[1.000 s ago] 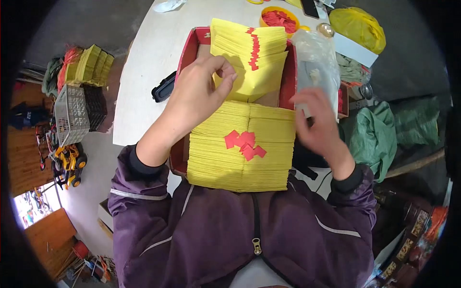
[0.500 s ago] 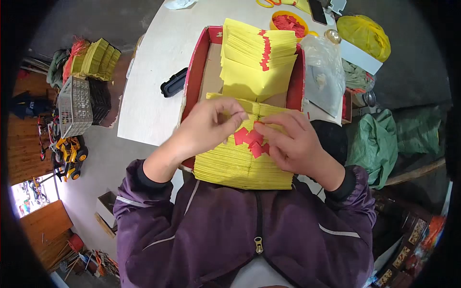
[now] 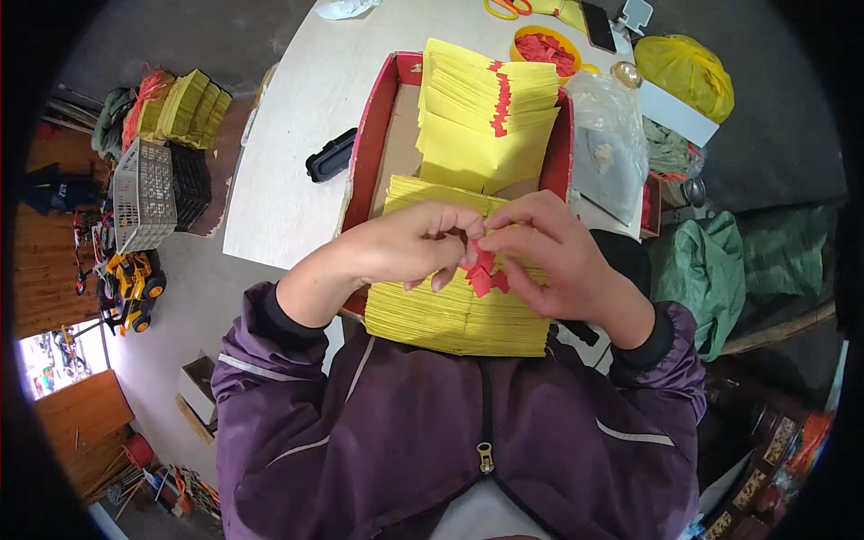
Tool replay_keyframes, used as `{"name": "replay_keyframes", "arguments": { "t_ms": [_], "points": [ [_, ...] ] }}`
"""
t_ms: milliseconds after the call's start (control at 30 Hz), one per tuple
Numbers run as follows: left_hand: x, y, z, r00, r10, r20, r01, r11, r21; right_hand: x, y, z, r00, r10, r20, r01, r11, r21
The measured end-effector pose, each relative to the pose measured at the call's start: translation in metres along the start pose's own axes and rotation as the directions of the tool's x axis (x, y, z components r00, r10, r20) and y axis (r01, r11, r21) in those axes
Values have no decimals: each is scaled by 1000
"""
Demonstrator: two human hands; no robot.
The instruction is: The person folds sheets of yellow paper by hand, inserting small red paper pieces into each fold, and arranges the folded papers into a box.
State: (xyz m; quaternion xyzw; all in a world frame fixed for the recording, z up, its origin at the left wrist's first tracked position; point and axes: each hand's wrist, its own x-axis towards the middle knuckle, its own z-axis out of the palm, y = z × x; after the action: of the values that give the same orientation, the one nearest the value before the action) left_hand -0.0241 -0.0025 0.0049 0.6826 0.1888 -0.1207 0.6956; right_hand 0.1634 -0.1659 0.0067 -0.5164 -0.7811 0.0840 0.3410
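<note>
My left hand is closed, its fingers curled and its fingertips on a small red paper piece. The fingertips of my right hand meet them at the same piece, with the thumb lower down. Just below lie several loose red paper pieces on a thick stack of folded yellow paper. Behind it, a fanned batch of yellow paper with a line of red pieces rests in a red-walled cardboard box. My fingers partly cover the held piece.
On the white table are a black case, a yellow bowl of red pieces, orange-handled scissors, a phone and a clear plastic bag. A green sack stands at right, a plastic crate at left.
My left hand has moved right and down, so its fingertips now meet those of my right hand over the red pieces. The right hand has stayed nearly in place.
</note>
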Motion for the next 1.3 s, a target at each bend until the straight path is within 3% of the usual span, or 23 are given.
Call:
{"name": "replay_keyframes", "arguments": {
  "t_ms": [100, 167, 267, 367, 433, 600, 800, 933, 1133, 1267, 1300],
  "points": [
    [14, -5, 0, 906, 312, -285, -152, 870, 470, -3, 3, 2, 988, 144, -58, -134, 979, 152],
    [31, -1, -6, 708, 561, -428, -118, 692, 713, -3, 4, 2, 978, 197, -65, -183, 967, 175],
    [56, 4, -23, 688, 610, -393, -59, 587, 807, -3, 9, -1, 934, 350, -77, -322, 914, 248],
    [73, 5, -34, 731, 582, -356, -44, 561, 827, -6, 16, -7, 894, 441, -81, -400, 866, 301],
    [80, 6, -36, 807, 443, -390, 69, 586, 808, -7, 24, -11, 846, 527, -78, -470, 807, 358],
    [89, -1, -32, 746, 516, -421, 125, 512, 850, -2, 47, -20, 776, 629, -48, -553, 714, 429],
    [88, 0, -38, 833, 433, -344, 19, 599, 800, 6, 71, -19, 732, 682, -10, -562, 612, 556],
    [90, -3, -33, 961, 116, -252, -28, 945, 327, 17, 73, -14, 760, 650, 18, -615, 709, 345],
    [91, -14, -31, 945, 152, -288, -77, 963, 258, 20, 70, -2, 805, 593, -12, -586, 798, 139],
    [85, -15, -24, 856, 389, -341, -250, 888, 386, 17, 73, 4, 812, 583, -22, -576, 808, 122],
    [83, -15, -23, 855, 389, -342, -250, 888, 386, 18, 72, 4, 813, 582, -22, -576, 808, 122]
  ]
}}
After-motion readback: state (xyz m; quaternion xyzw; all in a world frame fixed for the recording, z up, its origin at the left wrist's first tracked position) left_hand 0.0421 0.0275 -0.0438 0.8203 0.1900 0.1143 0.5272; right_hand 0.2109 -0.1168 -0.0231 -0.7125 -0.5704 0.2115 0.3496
